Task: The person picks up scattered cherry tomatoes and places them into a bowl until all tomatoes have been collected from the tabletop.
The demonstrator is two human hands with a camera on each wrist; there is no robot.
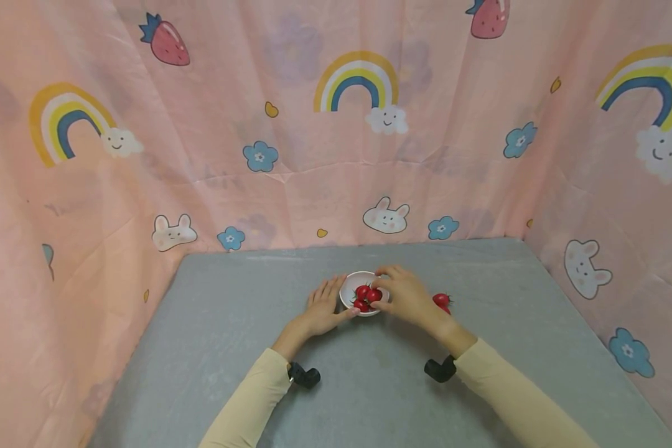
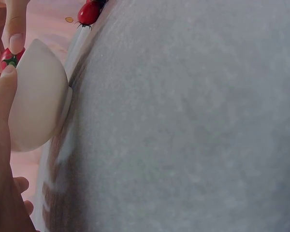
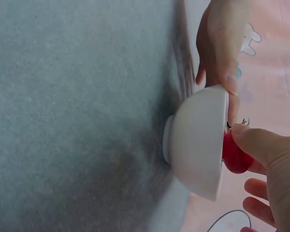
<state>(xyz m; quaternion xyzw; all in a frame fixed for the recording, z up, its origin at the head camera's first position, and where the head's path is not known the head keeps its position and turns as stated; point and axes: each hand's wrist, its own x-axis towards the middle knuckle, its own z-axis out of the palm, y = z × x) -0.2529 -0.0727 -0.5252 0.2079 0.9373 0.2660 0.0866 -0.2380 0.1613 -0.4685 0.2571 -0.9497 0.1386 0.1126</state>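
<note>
White and smooth, the round bowl [image 1: 351, 285] sits just right of the middle of the frame, on the flat gray table [image 1: 213, 323]. With my left hand [image 1: 322, 316] I touch its left side; the fingers are nearly straight, with the thumb spread away from them onto the near rim. With my right hand [image 1: 406, 295] I pinch one shiny, round red tomato [image 3: 238, 153] with a leafy stem top. It is right at the bowl's rim, and my thumb and finger are only as far apart as it is wide. I think it could slip, because its skin looks slick and only my fingertips have it. The bowl could tip or slide if I bump the rim and my left hand presses too lightly. The loose red tomatoes [image 1: 441, 299] just right of my right hand could roll if my arm brushes them. I count one bowl, two hands and two black wrist cameras [image 1: 305, 375]. Three tomatoes show at the bowl, with the pinched one among them, I think, and two lie outside, so five. More could hide under my fingers; I can't tell.
</note>
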